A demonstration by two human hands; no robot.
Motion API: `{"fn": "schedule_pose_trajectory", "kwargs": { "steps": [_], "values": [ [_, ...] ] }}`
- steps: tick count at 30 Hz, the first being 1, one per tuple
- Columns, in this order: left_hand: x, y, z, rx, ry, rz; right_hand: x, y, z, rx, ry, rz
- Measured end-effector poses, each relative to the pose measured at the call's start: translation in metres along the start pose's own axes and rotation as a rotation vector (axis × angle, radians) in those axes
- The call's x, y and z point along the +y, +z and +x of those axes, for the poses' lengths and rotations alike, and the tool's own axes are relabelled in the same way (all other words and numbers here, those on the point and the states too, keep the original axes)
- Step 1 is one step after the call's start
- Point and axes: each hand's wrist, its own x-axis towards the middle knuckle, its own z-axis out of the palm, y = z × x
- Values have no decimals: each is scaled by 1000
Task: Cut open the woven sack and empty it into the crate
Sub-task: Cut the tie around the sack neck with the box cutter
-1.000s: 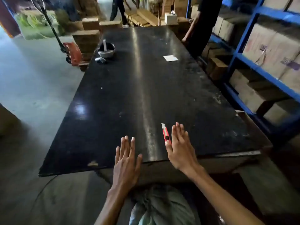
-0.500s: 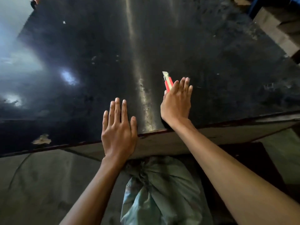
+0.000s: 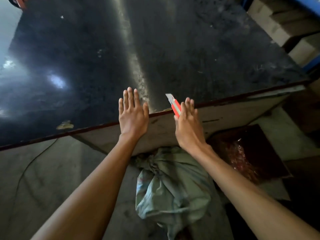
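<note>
A pale green woven sack [image 3: 173, 184], tied shut at its top, lies on the floor under the near edge of the black table [image 3: 190, 49], between my forearms. A dark red crate [image 3: 275, 153] stands on the floor to the sack's right, with something shiny and reddish inside. My right hand [image 3: 188, 125] holds a red utility knife [image 3: 174, 105] at the table's edge, its blade out and pointing away from me, my fingers mostly straight. My left hand [image 3: 133, 116] lies flat and open on the table edge, holding nothing.
Cardboard boxes [image 3: 277, 23] sit on a blue shelf rack at the upper right, close to the table's corner. A thin cable [image 3: 29, 167] runs across the concrete floor on the left. The tabletop is chipped [image 3: 65, 125] near its front edge.
My view has tipped down toward the floor. My right hand took the knife from the tabletop and drew it back to the table's edge. My left hand stayed flat at the edge.
</note>
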Motion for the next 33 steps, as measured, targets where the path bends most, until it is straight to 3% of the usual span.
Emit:
{"fn": "schedule_pose_trajectory", "kwargs": {
  "steps": [4,6,11,14,21,25,27,29,31,33],
  "values": [
    [-13,9,-84,41,123,-131,20,21,-148,-82,116,36],
    [-29,29,-145,-33,137,-205,31,43,-206,-112,188,15],
    [-88,115,-256,-435,-87,-201,53,107,-256,-244,279,50],
    [-111,174,-268,-554,-228,-252,69,156,-250,-253,296,38],
    [-129,341,-220,-495,-445,-457,114,284,-205,-145,168,21],
    [-127,434,-182,-353,-710,-621,145,342,-172,-53,54,9],
    [-125,471,-166,-309,-855,-757,161,363,-151,-31,-35,-5],
    [-120,497,-153,-312,-899,-1083,174,378,-131,-11,-139,-21],
    [-109,516,-136,-347,-776,-1656,180,387,-115,6,-197,-49],
    [-101,517,-131,-362,-680,-1983,183,391,-112,56,-226,-79]
  ]
}}
